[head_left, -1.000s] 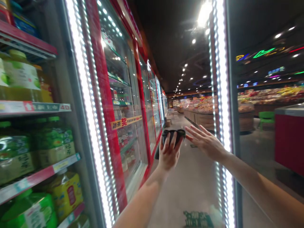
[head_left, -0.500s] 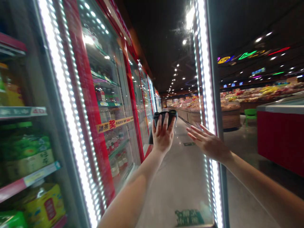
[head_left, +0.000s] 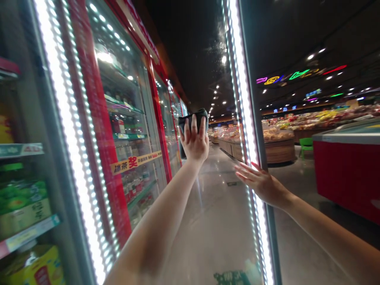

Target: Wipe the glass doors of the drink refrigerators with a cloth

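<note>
Spreading its fingers over a dark cloth (head_left: pixel 199 115), the left hand (head_left: pixel 196 146) presses it against the glass door (head_left: pixel 219 221); the right hand's (head_left: pixel 265 186) fingers lie nearly together at its lit edge. Green-capped bottles (head_left: pixel 25 196) fill a shelf (head_left: pixel 32 234); a wooden bin (head_left: pixel 279 152) holds heaped goods (head_left: pixel 276 133).

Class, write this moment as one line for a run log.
left hand: dark cloth against glass door | right hand: fingers extended, at light strip, contact unclear | far left: drinks on shelf
</note>
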`<state>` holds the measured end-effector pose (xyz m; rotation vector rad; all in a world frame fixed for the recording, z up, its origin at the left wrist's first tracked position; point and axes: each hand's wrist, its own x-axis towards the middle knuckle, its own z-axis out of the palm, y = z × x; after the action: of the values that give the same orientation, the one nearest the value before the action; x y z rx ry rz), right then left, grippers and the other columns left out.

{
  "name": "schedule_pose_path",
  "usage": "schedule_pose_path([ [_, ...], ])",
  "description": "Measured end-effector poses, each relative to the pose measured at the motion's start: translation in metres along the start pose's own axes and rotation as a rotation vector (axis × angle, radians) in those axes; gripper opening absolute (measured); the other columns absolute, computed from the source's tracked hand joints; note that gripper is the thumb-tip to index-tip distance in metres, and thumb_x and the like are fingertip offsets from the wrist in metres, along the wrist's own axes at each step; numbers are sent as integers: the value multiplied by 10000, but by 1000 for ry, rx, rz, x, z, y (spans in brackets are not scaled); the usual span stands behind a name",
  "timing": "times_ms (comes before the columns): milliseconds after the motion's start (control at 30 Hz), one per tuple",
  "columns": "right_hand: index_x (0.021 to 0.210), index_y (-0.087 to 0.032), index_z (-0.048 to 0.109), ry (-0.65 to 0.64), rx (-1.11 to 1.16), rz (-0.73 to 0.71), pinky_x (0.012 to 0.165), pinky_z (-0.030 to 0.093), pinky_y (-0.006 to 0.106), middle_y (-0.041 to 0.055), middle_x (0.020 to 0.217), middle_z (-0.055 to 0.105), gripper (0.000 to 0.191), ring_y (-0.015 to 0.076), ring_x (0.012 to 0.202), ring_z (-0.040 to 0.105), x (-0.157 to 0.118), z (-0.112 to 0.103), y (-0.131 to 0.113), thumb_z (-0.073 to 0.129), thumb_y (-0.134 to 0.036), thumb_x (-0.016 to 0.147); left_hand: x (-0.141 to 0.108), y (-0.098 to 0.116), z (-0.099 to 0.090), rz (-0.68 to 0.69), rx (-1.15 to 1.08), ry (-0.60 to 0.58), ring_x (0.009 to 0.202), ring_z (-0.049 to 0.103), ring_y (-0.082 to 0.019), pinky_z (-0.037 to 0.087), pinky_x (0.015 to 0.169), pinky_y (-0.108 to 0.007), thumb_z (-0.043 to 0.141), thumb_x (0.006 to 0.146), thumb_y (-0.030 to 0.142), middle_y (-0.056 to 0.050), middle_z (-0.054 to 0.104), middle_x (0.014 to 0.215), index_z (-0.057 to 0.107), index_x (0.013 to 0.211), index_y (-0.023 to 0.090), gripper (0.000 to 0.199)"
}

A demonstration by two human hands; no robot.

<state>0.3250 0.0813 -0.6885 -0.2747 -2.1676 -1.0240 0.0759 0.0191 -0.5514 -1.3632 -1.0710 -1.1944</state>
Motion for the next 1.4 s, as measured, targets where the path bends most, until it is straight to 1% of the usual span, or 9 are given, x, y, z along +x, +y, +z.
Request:
schedule_pose_path([
  [100,1374,-148,594,19,20,-11,1217,363,468,96,1506,531,547,225,1449,426,-5,-1,3,494,38,869,-25,15,7,207,18,-124,1540,232,-303,129,1263,-610,496,964,209,-29,414,1602,401,1534,334,592],
  [267,1267,-155,674,6,-5,-79,1170,445,419,90,1410,625,398,223,1380,518,-22,-13,13,527,-15,924,-154,16,-11,704,117,-392,1498,333,-239,117,1293,-544,495,991,272,2,412,1606,414,1520,328,539],
  [367,1240,-118,686,13,-9,-128,1144,483,412,108,1342,671,366,233,1337,561,-26,-22,21,534,-12,925,-176,11,-14,890,109,-417,1485,347,-188,142,1301,-504,490,996,266,19,401,1613,394,1529,321,544],
  [600,1212,-128,701,35,-92,-63,1096,520,443,97,1319,688,362,237,1268,617,-25,-35,30,474,-17,952,-105,56,33,433,184,-290,1532,250,-310,181,1266,-613,505,974,259,-33,319,1654,313,1577,300,634],
  [833,1123,-160,741,22,-75,-13,1148,451,430,81,1217,735,279,215,1254,618,-50,-32,25,529,-76,962,-221,65,32,893,94,-449,1464,377,-234,314,1246,-528,474,982,240,-31,393,1614,460,1489,269,508],
  [933,1144,-167,736,-2,-63,-17,1164,427,429,84,1236,726,281,211,1259,612,-51,-33,25,521,-93,978,-217,62,34,974,45,-471,1463,374,-218,324,1246,-512,482,976,232,-6,411,1604,489,1463,277,490],
  [1100,1251,-166,689,-2,-40,23,1184,397,454,107,1348,667,341,225,1336,554,-55,-29,22,494,-82,985,-199,73,49,628,118,-368,1504,312,-276,248,1256,-588,501,980,245,-21,377,1626,425,1515,295,542],
  [1300,1243,-175,693,-90,-8,1,1183,408,454,100,1365,659,375,215,1336,559,-78,-23,12,487,-46,957,-259,69,38,917,30,-495,1448,393,-180,294,1266,-481,506,977,238,6,423,1597,508,1442,300,469],
  [1400,1261,-187,683,-7,8,10,1194,393,469,91,1359,665,389,219,1332,564,-80,-30,14,486,-46,956,-232,63,42,804,23,-438,1447,406,-202,301,1257,-494,518,979,215,-16,435,1590,478,1468,296,497],
])
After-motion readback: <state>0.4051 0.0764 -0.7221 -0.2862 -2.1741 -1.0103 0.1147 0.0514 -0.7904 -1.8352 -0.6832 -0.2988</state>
